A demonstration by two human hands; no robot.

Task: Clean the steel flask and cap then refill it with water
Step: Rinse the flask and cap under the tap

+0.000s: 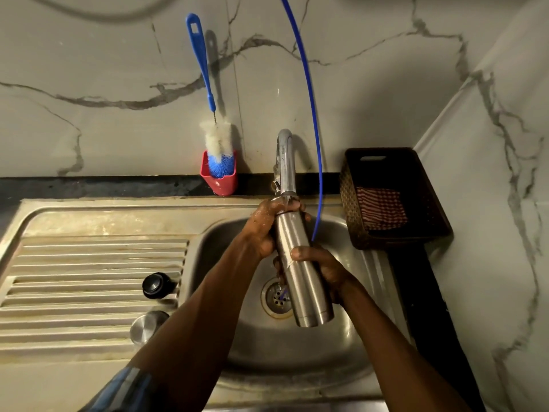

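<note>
Right hand (322, 269): fingers curled round the steel flask's lower body.
Left hand (267, 224): grips the neck.
Steel flask (300, 263): tilted over the sink basin (341, 337), mouth under the running tap (285, 162).
Caps (154, 285): on the drainboard (89, 278).

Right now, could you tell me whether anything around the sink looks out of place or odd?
Nothing is spilled or broken. One oddity: a thin blue tube arcs down from above the tap, passing behind the flask held by both hands, left hand and right hand, and seems to end at the drain.
</note>
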